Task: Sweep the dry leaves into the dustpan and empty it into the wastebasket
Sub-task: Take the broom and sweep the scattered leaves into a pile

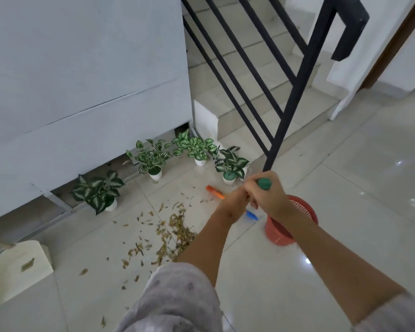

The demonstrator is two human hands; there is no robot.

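Dustpan of cream plastic is lying far left on the tiled floor; dry brown leaves are lying scattered beside it, looking light and brittle. Left hand and right hand are clenching a green-capped broom handle, above a red plastic wastebasket.

Both hands on broom handle (green-tipped)

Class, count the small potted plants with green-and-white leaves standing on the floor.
4: one by the wall at left, two in the middle, one nearest the black stair railing.
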